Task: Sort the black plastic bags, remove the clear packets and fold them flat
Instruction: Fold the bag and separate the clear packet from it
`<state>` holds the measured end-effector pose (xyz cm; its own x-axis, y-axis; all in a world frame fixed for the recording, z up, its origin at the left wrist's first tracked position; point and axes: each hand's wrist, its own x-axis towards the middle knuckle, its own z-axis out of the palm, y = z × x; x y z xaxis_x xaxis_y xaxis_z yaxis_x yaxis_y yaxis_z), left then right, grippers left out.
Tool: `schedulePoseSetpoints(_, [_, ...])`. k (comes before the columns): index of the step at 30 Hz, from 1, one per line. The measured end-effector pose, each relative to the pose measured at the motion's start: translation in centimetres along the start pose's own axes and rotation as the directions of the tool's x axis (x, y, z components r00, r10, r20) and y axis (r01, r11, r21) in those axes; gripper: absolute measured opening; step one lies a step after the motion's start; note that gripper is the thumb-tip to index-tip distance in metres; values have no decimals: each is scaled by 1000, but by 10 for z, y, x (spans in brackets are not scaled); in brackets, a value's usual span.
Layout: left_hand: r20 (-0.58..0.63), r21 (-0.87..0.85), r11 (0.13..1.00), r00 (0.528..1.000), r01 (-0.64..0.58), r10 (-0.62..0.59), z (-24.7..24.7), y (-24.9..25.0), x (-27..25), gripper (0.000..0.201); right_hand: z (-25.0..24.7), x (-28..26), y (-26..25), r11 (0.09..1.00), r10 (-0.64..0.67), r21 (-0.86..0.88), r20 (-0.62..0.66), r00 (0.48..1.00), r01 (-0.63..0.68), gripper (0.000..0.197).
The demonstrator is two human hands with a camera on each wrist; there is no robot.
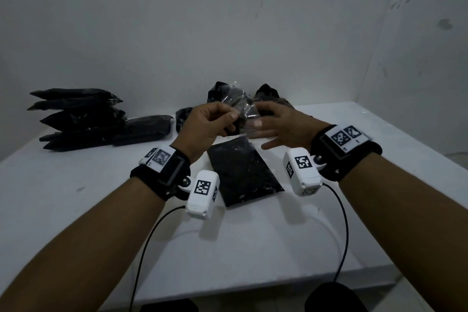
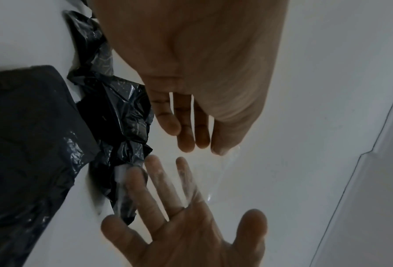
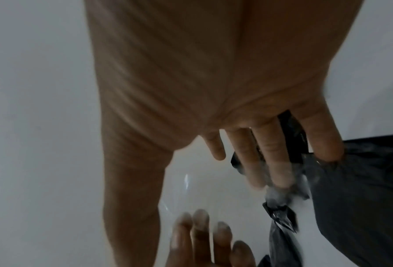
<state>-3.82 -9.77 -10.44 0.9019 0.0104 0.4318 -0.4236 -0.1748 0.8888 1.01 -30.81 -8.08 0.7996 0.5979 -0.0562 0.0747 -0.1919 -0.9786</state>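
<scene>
Meanwhile left hand (image 1: 205,126) pinches clear packet (image 2: 210,173); right hand (image 1: 283,125) spread; flat black bag's (image 1: 243,172) long axis points away

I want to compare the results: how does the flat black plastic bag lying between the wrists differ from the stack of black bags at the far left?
The flat black plastic bag lies alone as a single layer; the stack of black bags is several piled up. The single bag lies near, between the wrists; the stack lies far left by the wall. Both are black plastic, resting on the white table, untouched by the hands.
</scene>
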Motion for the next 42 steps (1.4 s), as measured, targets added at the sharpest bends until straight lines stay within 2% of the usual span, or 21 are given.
schedulePoseSetpoints(3, [-35,-2,1000,999,-29,29,1,2,3,4,9,-3,5,997,-36,-62,16,999,36,50])
schedulePoseSetpoints(6, [-45,70,995,997,-66,70,1,2,4,4,13,-3,4,996,-91,-5,-74,993,91,28])
schedulePoseSetpoints(8, [-47,142,986,994,-88,96,-2,-2,5,3,12,-6,0,997,-36,66,-53,998,40,17])
schedulePoseSetpoints(11, [-30,298,945,988,-133,149,-10,-10,5,3,8,-11,-2,984,92,152,13,996,-93,20])
schedulePoseSetpoints(15, [8,438,882,982,-173,188,-12,-16,5,3,9,-12,-5,966,227,122,25,974,-229,15])
schedulePoseSetpoints(17, [25,487,849,975,-207,223,-9,-17,6,3,12,-12,-4,958,265,104,31,964,-266,22])
schedulePoseSetpoints(24, [11,564,776,942,-284,337,-10,-23,11,7,12,-14,-2,940,236,236,74,969,-247,30])
schedulePoseSetpoints(28, [-27,552,779,928,-295,371,-11,-29,11,11,12,-13,1,916,223,323,84,971,-238,27])
schedulePoseSetpoints(31, [-45,569,759,909,-317,414,-13,-28,12,7,14,-12,3,904,214,360,87,973,-231,43])
schedulePoseSetpoints(36, [9,677,636,868,-371,496,-20,-28,12,8,11,-16,5,883,141,437,102,985,-172,61])
schedulePoseSetpoints(39, [46,701,596,859,-392,511,-22,-34,11,8,8,-19,1,876,114,461,93,989,-145,52])
schedulePoseSetpoints(42, [48,723,584,870,-369,490,-25,-44,10,8,7,-20,0,850,124,513,25,992,-119,43])
